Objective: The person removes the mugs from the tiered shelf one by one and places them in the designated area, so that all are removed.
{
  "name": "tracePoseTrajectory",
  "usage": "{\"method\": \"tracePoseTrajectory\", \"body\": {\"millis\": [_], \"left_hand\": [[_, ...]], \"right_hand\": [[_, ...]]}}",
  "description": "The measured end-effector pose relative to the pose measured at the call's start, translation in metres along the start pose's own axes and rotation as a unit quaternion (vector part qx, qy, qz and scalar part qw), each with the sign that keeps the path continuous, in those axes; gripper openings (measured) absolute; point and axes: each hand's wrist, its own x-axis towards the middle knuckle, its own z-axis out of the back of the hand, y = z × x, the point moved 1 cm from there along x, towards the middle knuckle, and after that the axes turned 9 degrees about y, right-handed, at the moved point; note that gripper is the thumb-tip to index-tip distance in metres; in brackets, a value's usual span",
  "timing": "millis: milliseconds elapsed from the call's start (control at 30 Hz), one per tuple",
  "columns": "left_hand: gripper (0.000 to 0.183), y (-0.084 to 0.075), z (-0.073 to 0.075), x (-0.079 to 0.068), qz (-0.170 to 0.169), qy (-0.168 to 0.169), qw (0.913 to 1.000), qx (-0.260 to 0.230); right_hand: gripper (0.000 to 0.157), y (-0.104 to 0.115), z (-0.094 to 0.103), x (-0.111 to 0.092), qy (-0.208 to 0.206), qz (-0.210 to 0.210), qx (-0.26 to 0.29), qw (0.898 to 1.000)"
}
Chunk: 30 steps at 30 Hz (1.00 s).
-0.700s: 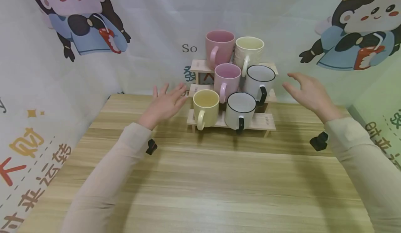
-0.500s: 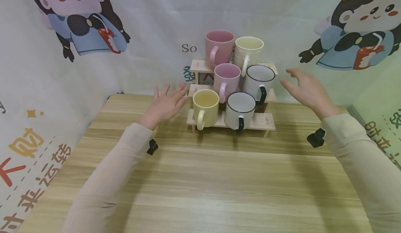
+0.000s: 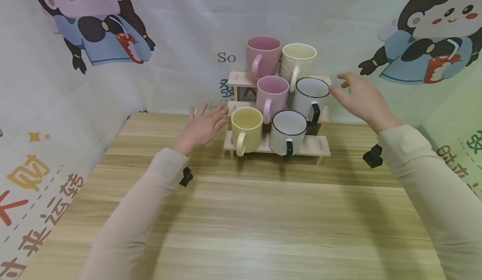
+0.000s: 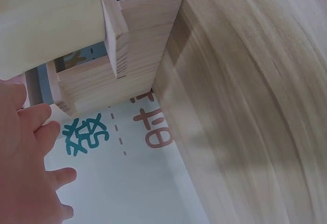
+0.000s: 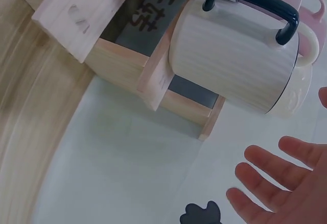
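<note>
Left hand [image 3: 203, 125] open, empty, beside rack [image 3: 318, 145], right hand [image 3: 361, 98] open, empty, fingertips near white mug [image 3: 310, 96]

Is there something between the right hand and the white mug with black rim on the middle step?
Nothing visible does. The right hand is open just right of the white mug on the middle step of the wooden rack, with only air between its fingertips and the mug's rim. The cream mug stands behind, out of the way.

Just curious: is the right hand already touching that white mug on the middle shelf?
Apart. The right wrist view shows backdrop between the right hand and the white mug.
</note>
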Motion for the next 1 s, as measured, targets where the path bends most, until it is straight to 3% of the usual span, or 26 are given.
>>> {"method": "tracePoseTrajectory", "body": {"millis": [200, 433, 733, 1000], "left_hand": [[0.054, 0.002, -0.005, 0.005, 0.01, 0.003, 0.9998, 0.014], [0.052, -0.001, -0.008, 0.011, 0.005, -0.021, 0.9994, 0.027], [0.05, -0.004, -0.013, 0.016, 0.004, -0.046, 0.9978, 0.048], [0.051, -0.007, -0.011, 0.017, 0.001, -0.046, 0.9976, 0.052]], "right_hand": [[0.068, 0.012, 0.003, 0.004, -0.016, -0.011, -0.023, 1.0], [0.057, 0.023, 0.005, 0.011, -0.034, -0.005, -0.044, 0.998], [0.051, 0.035, 0.004, 0.023, -0.017, -0.01, -0.037, 0.999], [0.051, 0.041, 0.013, 0.033, -0.005, -0.003, -0.026, 1.0]]}}
